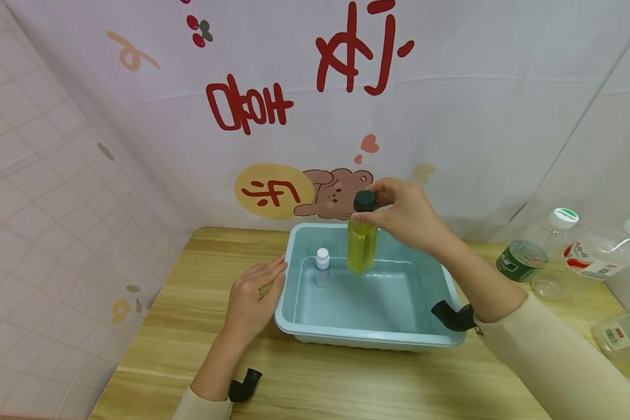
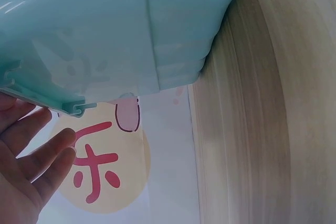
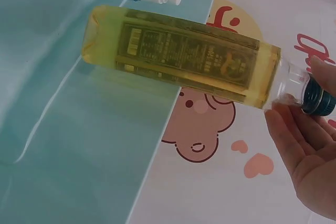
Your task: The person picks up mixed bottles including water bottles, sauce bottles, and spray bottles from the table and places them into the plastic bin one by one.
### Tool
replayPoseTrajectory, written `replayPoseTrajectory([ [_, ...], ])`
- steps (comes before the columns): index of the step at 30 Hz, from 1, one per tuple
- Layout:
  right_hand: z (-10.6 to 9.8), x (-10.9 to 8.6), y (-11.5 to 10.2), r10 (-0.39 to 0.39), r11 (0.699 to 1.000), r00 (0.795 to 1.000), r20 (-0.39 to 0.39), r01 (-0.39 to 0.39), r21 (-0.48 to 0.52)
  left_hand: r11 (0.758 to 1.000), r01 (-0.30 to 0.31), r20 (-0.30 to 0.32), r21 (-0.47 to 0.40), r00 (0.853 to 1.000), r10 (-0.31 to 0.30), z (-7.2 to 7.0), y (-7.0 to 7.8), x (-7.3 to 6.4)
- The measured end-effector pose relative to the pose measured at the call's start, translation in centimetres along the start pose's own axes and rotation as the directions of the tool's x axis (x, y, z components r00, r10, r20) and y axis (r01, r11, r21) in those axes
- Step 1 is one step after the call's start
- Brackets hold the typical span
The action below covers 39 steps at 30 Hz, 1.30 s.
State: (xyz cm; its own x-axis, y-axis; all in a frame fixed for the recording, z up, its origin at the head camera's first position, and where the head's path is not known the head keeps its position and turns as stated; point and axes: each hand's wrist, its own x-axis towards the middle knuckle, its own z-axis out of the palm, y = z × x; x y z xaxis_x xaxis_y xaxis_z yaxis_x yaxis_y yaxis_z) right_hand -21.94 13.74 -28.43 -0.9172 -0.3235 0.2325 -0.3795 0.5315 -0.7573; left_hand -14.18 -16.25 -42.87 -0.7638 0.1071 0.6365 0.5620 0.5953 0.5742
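Note:
A bottle of yellow liquid point(image 1: 361, 248) with a dark green cap hangs upright over the light blue basin point(image 1: 346, 335). My right hand point(image 1: 412, 214) grips it by the neck, just below the cap. In the right wrist view the bottle point(image 3: 178, 56) shows a printed label, and the fingers of the right hand point(image 3: 310, 156) lie around its clear neck. Inside the basin stands a small clear bottle point(image 1: 322, 265) with a white cap. Against the basin's left rim rests my left hand point(image 1: 253, 291), its fingers nearly straight; the left wrist view shows that hand point(image 2: 34, 158) beside the rim.
Several clear plastic bottles stand at the right, among them one with a green label point(image 1: 522, 261) and one with a red and white label point(image 1: 590, 259). The basin sits on a wooden table point(image 1: 210, 256). A printed cloth point(image 1: 467, 134) hangs behind it.

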Motion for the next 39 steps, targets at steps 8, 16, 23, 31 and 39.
replayPoseTrajectory([
  [8, 0.3, 0.7, 0.2, 0.069, 0.998, 0.991, 0.117, -0.070, 0.004, 1.000, -0.002, 0.003, -0.004, 1.000, 0.002, 0.0, 0.1, 0.1],
  [16, 0.9, 1.4, 0.8, 0.073, 0.997, 0.983, 0.169, -0.071, -0.022, 1.000, -0.010, 0.006, -0.001, 1.000, 0.010, 0.0, 0.1, 0.2],
  [23, 1.1, 1.6, 1.4, 0.074, 0.997, 0.972, 0.222, -0.068, -0.037, 1.000, 0.000, 0.008, 0.003, 1.000, 0.000, -0.1, 0.2, 0.1],
  [31, 1.6, 1.7, 2.0, 0.098, 0.995, 0.951, 0.294, -0.082, -0.065, 1.000, 0.007, 0.006, -0.003, 1.000, -0.007, -0.1, 0.1, 0.1],
  [39, 1.8, 1.8, 2.0, 0.118, 0.990, 0.937, 0.329, -0.086, -0.108, 1.000, -0.002, 0.000, 0.001, 1.000, 0.002, -0.1, 0.1, 0.1],
])
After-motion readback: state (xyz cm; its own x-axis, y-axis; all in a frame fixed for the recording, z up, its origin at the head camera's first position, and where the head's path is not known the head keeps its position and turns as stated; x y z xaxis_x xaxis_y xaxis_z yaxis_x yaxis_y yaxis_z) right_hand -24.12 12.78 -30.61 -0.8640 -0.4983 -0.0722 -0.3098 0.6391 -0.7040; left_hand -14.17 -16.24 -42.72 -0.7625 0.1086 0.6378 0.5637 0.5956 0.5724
